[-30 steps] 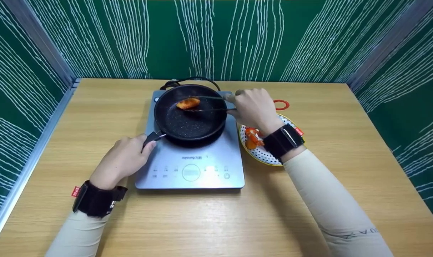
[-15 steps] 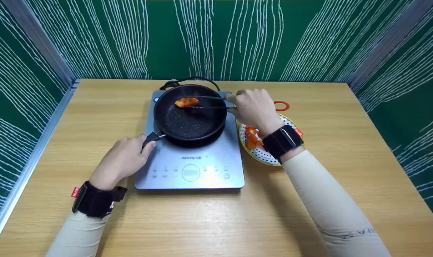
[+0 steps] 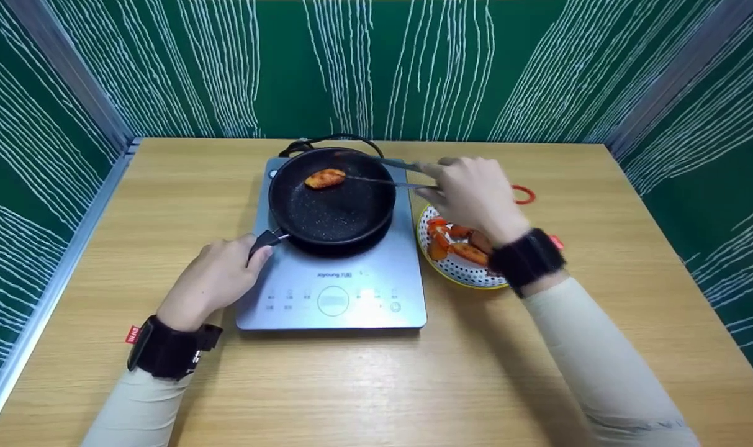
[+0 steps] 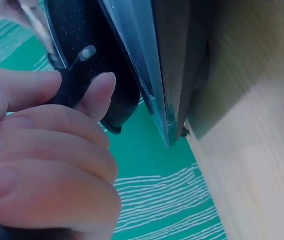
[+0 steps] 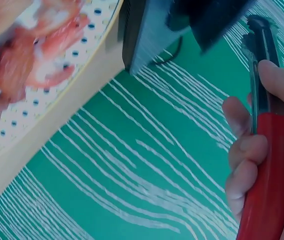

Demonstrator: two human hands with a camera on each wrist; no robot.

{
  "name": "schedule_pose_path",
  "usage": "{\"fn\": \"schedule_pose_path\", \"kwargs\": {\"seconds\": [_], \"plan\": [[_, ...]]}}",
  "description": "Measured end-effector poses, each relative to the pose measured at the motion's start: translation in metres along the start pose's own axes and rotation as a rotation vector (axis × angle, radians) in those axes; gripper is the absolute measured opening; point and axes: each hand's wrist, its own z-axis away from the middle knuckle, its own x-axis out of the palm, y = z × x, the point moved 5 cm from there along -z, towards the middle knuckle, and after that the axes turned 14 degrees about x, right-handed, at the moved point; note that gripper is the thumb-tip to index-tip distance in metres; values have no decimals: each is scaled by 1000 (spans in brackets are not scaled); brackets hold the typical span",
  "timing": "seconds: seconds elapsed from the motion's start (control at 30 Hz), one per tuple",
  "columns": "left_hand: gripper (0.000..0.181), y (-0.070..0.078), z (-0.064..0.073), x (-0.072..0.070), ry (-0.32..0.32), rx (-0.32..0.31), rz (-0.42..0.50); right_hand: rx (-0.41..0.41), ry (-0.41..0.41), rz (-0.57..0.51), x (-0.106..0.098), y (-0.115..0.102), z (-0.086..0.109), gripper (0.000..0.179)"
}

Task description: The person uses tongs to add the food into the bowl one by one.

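Note:
My left hand (image 3: 218,273) grips the black handle (image 3: 266,241) of a frying pan (image 3: 333,217) over a silver induction cooktop (image 3: 277,267). A browned, orange piece of food (image 3: 325,179), shaped like a chicken wing, lies in the far part of the pan. Held in my right hand (image 3: 475,189) are tongs (image 3: 407,164) with dark arms and a red handle (image 5: 269,175). Their arms are spread above the pan; one tip is close to the food, and whether it touches cannot be told. In the left wrist view, my left thumb and fingers (image 4: 52,135) wrap the handle.
Right of the cooktop, partly under my right forearm, a white dotted plate (image 3: 460,273) with a yellow rim holds several orange-red food pieces (image 3: 439,239). A black cable (image 3: 345,135) runs behind the cooktop. A green wall (image 3: 295,68) with white lines closes off the table's back.
My right hand has drawn back to the right with the tongs, whose arms have spread wider. More of the plate's food shows. The wing-like piece stays in the pan; my left hand has not moved.

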Motion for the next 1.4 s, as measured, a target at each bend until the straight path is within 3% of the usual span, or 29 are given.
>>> {"fn": "schedule_pose_path", "kwargs": {"seconds": [0.3,0.53,0.7,0.9,1.4], "plan": [[33,1,-2,-2,3,11,-10,66,5,-90,-30,69,72,44],[33,1,-1,-2,-13,-8,10,172,-99,-66,-38,109,120,47],[35,1,0,-3,-9,2,-4,198,-142,-53,-36,126,144,43],[34,-2,2,0,-13,-12,9,180,-176,-42,-29,133,158,37],[34,-1,0,1,-27,-22,17,198,-269,-27,-26,140,168,37]]}}
